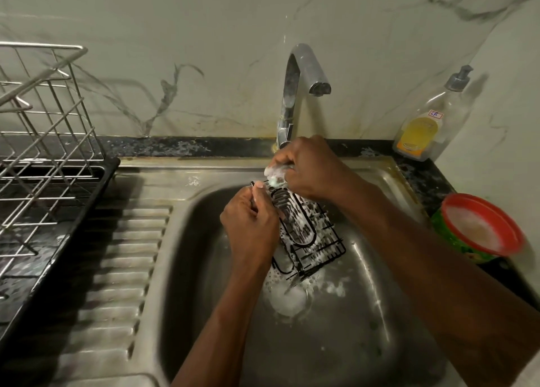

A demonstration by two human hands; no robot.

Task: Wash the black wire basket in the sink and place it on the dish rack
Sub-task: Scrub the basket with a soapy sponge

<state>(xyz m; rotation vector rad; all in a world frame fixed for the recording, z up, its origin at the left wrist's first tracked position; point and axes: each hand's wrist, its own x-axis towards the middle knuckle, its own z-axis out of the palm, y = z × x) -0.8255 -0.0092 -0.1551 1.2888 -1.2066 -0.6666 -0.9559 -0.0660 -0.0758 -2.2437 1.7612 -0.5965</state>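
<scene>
Above the sink (380, 343), well right of the dish rack (43, 153), the black wire basket (315, 234) tilts, long axis running away from the person; left hand (248, 229) curled round its left edge; right hand (309, 167) pinching a sponge (274, 177) at its far end.

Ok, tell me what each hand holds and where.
Left hand grips the black wire basket by its upper left rim. Right hand holds a soapy scrubber at its top end.

Probably home kitchen: sink (201, 270), dish rack (76, 100)
</scene>
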